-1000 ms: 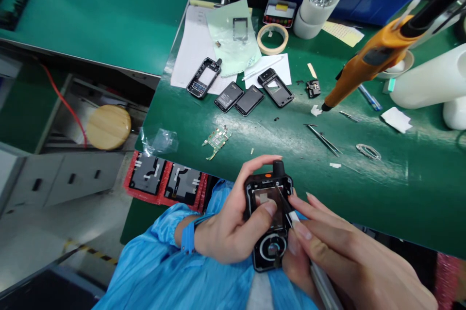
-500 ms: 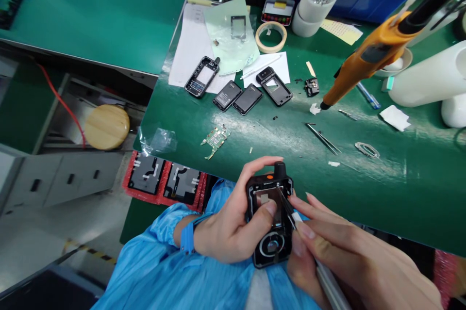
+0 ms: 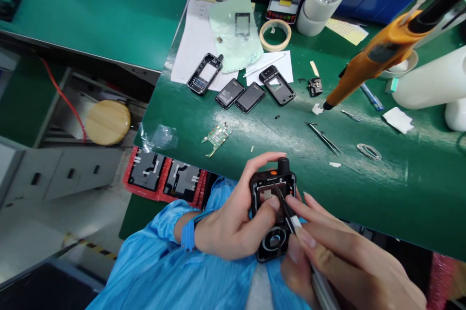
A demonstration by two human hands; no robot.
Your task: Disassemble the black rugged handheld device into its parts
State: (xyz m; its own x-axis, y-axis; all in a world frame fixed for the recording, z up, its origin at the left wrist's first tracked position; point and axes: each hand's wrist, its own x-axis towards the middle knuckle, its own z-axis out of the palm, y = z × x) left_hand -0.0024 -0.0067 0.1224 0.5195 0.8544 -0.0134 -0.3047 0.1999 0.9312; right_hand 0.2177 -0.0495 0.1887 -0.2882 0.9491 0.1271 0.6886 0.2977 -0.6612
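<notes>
My left hand (image 3: 238, 218) is wrapped round a black handheld radio housing (image 3: 275, 249) with a stub antenna and an orange spot at its top. The left thumb presses on the rectangular panel inside the housing. My right hand (image 3: 335, 247) grips a pair of tweezers (image 3: 291, 217) like a pen. Their dark, thin tips touch or hover at the upper part of that panel; exact contact cannot be told. A ring-shaped part sits in the lower end of the housing. Both hands are in front of the bench's near edge, above my blue sleeves and lap.
Nearby on the green bench (image 3: 255, 174) lie a green circuit board (image 3: 217, 138), spare tweezers (image 3: 323, 138) and a wire coil (image 3: 369, 151). Farther back are phone housings (image 3: 277, 85), batteries (image 3: 230, 93) and a tape roll (image 3: 275, 35). An orange electric screwdriver (image 3: 374, 60) hangs at right.
The tweezer tips have shifted slightly up and left on the panel. The housing appears a little more upright in my left hand. The bench items have shifted slightly with the view.
</notes>
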